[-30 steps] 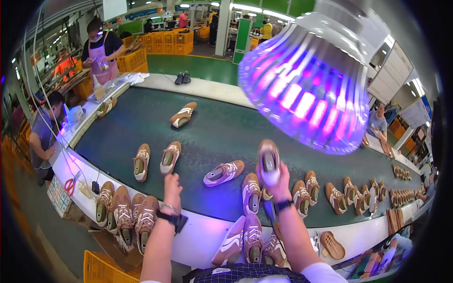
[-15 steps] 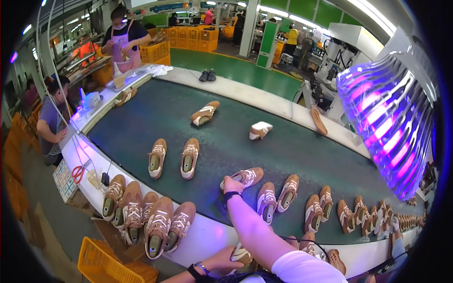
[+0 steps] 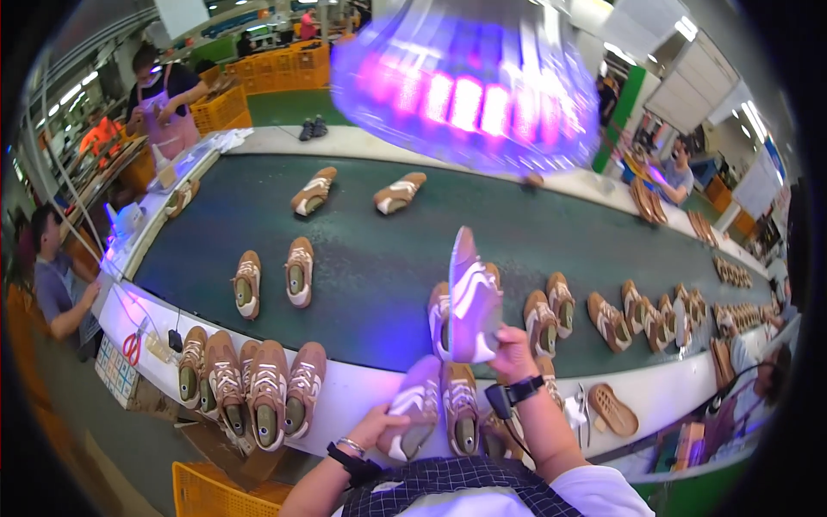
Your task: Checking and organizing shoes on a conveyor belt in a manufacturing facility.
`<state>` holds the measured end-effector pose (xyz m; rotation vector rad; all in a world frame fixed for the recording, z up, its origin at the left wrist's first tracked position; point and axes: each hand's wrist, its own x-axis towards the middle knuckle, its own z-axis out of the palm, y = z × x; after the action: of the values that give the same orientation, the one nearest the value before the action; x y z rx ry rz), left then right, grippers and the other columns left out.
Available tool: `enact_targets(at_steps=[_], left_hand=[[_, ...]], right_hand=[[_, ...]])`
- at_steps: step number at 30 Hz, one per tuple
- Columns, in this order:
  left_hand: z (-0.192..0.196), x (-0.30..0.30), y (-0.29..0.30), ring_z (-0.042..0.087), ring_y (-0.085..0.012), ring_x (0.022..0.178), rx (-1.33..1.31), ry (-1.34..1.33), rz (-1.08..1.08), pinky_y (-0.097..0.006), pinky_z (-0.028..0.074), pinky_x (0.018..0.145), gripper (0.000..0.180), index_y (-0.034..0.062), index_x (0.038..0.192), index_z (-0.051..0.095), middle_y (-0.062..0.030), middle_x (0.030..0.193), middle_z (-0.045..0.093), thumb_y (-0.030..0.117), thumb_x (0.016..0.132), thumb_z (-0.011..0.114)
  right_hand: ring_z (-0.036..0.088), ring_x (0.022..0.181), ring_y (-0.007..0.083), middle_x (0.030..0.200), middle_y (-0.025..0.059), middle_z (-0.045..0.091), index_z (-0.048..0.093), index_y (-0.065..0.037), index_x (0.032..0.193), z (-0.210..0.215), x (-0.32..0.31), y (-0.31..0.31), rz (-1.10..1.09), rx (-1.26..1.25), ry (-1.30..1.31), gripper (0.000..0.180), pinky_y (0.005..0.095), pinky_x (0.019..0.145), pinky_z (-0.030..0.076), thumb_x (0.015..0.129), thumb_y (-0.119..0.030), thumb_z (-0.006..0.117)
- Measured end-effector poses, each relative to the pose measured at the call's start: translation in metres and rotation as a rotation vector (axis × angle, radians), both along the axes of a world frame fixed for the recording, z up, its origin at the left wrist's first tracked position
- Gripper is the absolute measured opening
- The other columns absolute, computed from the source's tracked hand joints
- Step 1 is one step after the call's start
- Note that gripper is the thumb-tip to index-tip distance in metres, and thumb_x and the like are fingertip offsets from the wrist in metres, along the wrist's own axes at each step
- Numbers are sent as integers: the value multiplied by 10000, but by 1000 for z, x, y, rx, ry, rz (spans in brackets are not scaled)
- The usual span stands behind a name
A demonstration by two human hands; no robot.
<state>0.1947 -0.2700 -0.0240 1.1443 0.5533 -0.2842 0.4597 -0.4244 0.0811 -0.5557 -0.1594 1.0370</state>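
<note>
My right hand (image 3: 515, 353) grips a tan sneaker (image 3: 474, 306) with white stripes by its heel end, raised with the toe up over the near belt edge. Purple light tints this sneaker. Lower and to the left, my left hand (image 3: 377, 429) is closed on a second sneaker (image 3: 415, 412), thumb across its side, above the white ledge. Just right of that one, a laced sneaker (image 3: 461, 405) stands on the ledge. Part of another sneaker (image 3: 439, 310) shows behind the raised one.
A glowing purple lamp (image 3: 469, 95) hangs over the green conveyor belt (image 3: 362, 258). Sneaker pairs stand along the belt. Several sneakers (image 3: 267, 388) crowd the left ledge near red scissors (image 3: 132, 346). A loose sole (image 3: 613, 411) lies right. A yellow crate (image 3: 215, 491) sits below left. Co-workers surround the belt.
My right hand has lifted the sneaker off the belt and brought it closer, toe up. My left hand's sneaker has come up into fuller view. The view has swung right, bringing the lamp to the middle.
</note>
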Motion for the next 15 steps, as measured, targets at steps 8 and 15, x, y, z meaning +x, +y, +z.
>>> enact_targets(at_steps=[8, 15], left_hand=[[42, 8, -2, 578, -388, 1039, -819, -289, 205, -453, 477, 920, 642, -45, 1295, 417, -251, 1165, 559, 311, 786, 581], [41, 6, -8, 594, -324, 971, -899, -328, -93, -398, 501, 850, 813, -22, 1325, 406, -212, 1078, 573, 622, 829, 386]], right_hand=[[515, 1165, 315, 1259, 138, 537, 359, -33, 1383, 19, -72, -114, -91, -89, -85, 895, 418, 1024, 391, 537, -51, 650], [469, 1200, 234, 1308, 106, 501, 344, -21, 1398, 41, -129, -130, 98, -376, -29, 873, 322, 1022, 344, 580, -28, 649]])
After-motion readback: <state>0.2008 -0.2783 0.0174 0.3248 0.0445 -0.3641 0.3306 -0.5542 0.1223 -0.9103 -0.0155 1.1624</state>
